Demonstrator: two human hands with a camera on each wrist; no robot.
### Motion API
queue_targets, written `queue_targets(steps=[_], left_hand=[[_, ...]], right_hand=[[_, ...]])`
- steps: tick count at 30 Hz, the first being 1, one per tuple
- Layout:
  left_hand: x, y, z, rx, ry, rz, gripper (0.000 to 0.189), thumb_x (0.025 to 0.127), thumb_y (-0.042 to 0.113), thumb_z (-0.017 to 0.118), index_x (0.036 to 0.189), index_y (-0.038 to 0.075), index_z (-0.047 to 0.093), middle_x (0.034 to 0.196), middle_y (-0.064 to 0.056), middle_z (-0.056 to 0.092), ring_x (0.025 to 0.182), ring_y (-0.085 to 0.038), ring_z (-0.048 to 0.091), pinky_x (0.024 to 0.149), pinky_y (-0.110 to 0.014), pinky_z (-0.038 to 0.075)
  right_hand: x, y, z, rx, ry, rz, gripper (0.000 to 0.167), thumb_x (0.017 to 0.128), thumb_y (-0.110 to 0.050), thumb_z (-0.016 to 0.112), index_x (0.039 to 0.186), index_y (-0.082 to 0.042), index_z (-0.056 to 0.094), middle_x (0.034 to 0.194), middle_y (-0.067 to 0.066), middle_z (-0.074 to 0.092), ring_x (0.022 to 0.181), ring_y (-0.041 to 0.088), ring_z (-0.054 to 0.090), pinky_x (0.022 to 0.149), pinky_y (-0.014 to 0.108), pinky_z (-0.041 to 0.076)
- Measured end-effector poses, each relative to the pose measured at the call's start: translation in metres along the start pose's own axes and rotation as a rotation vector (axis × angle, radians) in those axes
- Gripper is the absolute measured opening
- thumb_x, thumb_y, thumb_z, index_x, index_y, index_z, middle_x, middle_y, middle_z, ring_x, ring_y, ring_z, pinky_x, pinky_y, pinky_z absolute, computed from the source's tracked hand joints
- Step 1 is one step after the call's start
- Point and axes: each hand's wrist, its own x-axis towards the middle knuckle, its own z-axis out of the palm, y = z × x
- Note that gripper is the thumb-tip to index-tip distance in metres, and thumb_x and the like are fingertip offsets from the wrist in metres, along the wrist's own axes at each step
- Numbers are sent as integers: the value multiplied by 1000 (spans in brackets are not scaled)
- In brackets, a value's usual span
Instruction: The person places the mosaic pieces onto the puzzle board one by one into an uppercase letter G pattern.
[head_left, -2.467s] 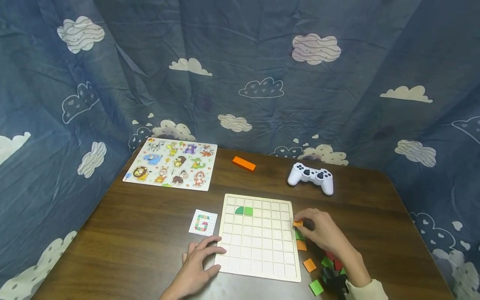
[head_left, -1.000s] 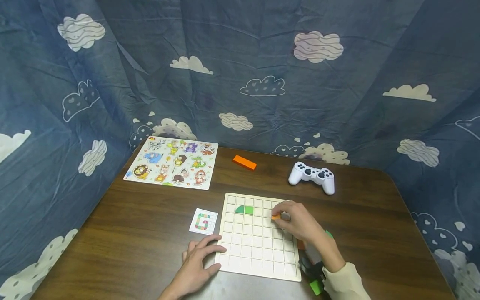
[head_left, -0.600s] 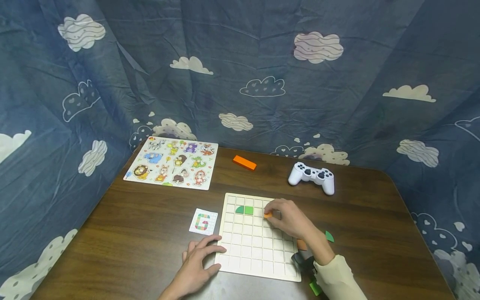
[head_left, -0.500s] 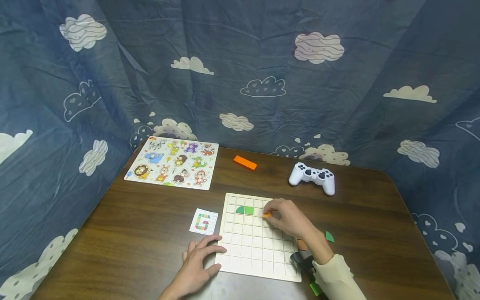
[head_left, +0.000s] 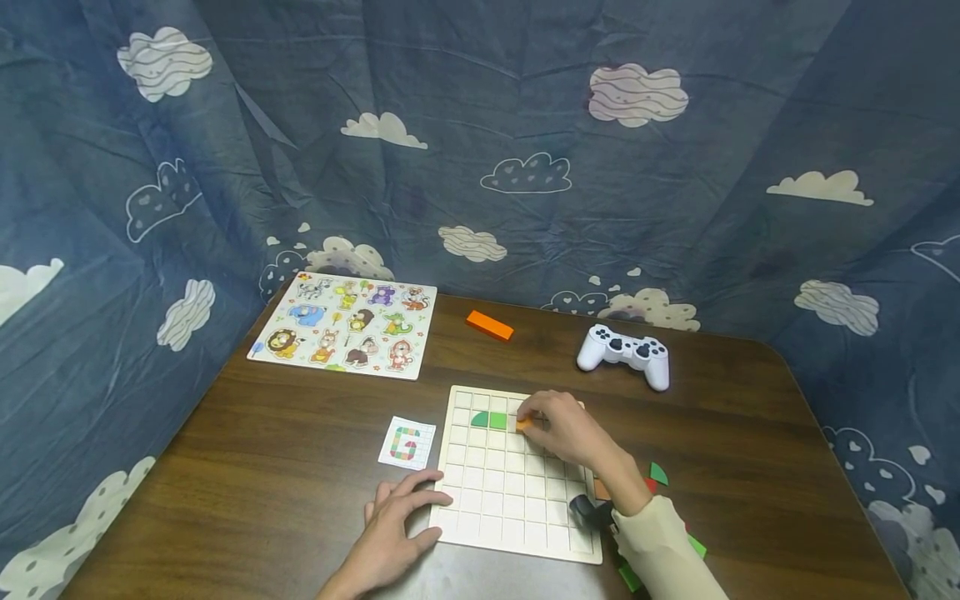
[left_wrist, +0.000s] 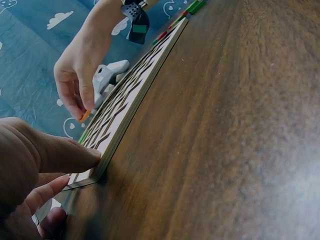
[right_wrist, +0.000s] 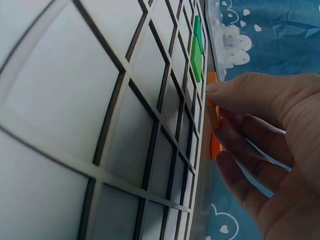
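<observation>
My right hand [head_left: 570, 429] pinches a small orange square tile [head_left: 521, 425] between thumb and fingers, low over the pale wooden grid board [head_left: 495, 483]. In the right wrist view the thumb lies against the orange tile [right_wrist: 214, 116]. Just left of it, a dark green quarter-circle tile [head_left: 480, 420] and a light green square tile [head_left: 498, 421] sit side by side in cells of the second row. My left hand [head_left: 397, 525] rests with spread fingers on the board's near left edge; in the left wrist view its thumb [left_wrist: 82, 154] presses the corner.
A card [head_left: 407, 443] with a coloured G pattern lies left of the board. Loose tiles, including a green quarter-circle [head_left: 658, 473] and an orange tile [head_left: 602, 489], lie to the right, partly under the arm. Behind are an animal puzzle [head_left: 345, 367], an orange block [head_left: 490, 325] and a white game controller [head_left: 637, 354].
My right hand has carried the orange tile leftward from the board's right edge to beside the light green square. My left hand has stayed on the board's edge.
</observation>
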Motion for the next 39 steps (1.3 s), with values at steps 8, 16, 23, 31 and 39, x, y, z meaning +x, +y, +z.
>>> queue_targets(steps=[8, 16, 23, 31, 39], left_hand=[[0, -1, 1, -9, -8, 5, 36, 78, 10, 80, 108, 29, 73, 142, 7, 56, 107, -14, 38, 83, -42, 22], [1, -1, 0, 1, -4, 7, 36, 78, 11, 80, 108, 30, 73, 142, 8, 56, 106, -14, 38, 83, -41, 22], [0, -2, 1, 2, 0, 17, 36, 78, 10, 80, 108, 29, 73, 142, 7, 56, 106, -13, 38, 82, -42, 22], [0, -2, 0, 1, 6, 19, 37, 78, 9, 80, 108, 29, 73, 141, 9, 56, 106, -13, 38, 84, -43, 23], [-1, -1, 0, -16, -8, 15, 36, 79, 8, 79, 108, 29, 73, 142, 8, 56, 108, -15, 37, 87, -46, 21]], right_hand=[[4, 2, 4, 0, -1, -11, 15, 83, -4, 76, 97, -8, 74, 100, 2, 74, 95, 18, 67, 87, 39, 54], [7, 4, 10, -17, 3, -27, 14, 83, -4, 76, 97, -8, 74, 98, 2, 74, 93, 18, 67, 86, 39, 54], [8, 1, 11, -33, -17, -12, 14, 85, -5, 76, 98, -8, 74, 99, 2, 73, 94, 18, 67, 88, 39, 54], [10, -3, 10, -40, -16, 3, 14, 84, -5, 77, 98, -8, 74, 98, 3, 73, 94, 20, 67, 89, 41, 53], [9, -4, 14, -50, 4, 20, 14, 84, -6, 79, 96, -9, 75, 97, 2, 73, 94, 19, 67, 88, 40, 53]])
